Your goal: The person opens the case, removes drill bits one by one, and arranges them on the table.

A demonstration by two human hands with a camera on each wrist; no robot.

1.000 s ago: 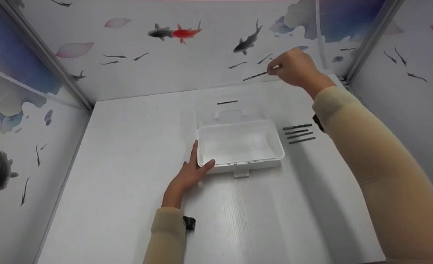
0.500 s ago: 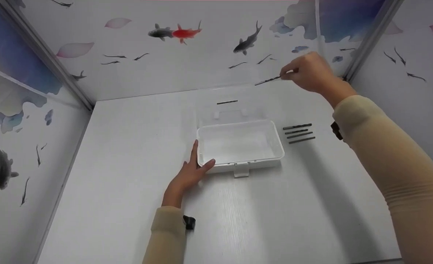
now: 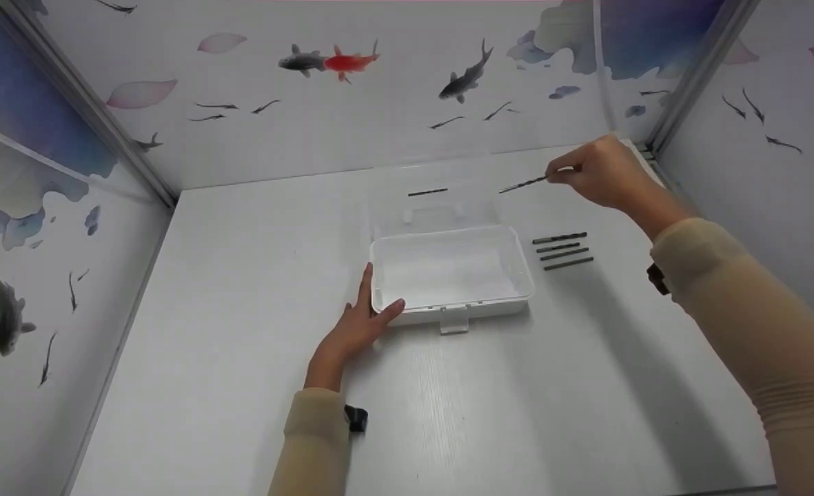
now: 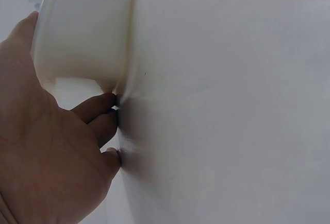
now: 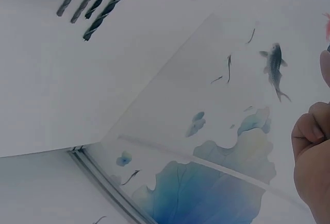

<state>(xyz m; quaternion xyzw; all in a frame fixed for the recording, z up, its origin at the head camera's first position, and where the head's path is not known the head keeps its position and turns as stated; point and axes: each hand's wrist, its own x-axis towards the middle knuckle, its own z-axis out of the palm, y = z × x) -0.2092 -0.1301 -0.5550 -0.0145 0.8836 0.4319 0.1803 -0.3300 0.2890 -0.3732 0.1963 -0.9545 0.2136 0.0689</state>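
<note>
My left hand (image 3: 353, 332) grips the near left corner of a white plastic box (image 3: 496, 310), thumb on its rim and index finger along its side. In the left wrist view, the other fingertips (image 4: 105, 100) are at the box's bottom edge. The box stands open, its translucent lid (image 3: 386, 217) folded back. My right hand (image 3: 605, 169) pinches one end of a thin drill bit (image 3: 522, 184) above the table, right of the lid. Only part of that hand (image 5: 313, 162) shows in the right wrist view, with the held bit largely out of frame.
Several drill bits (image 3: 560, 238) lie side by side right of the box, their fluted ends (image 5: 105, 15) visible from the right wrist. Another drill bit (image 3: 427, 192) appears at the lid. Printed walls (image 3: 241, 148) enclose the white table (image 3: 241, 310) at the back and sides.
The right hand has come down and to the right, carrying the pinched drill bit from before the back wall to over the table. The left hand and the box stay put.
</note>
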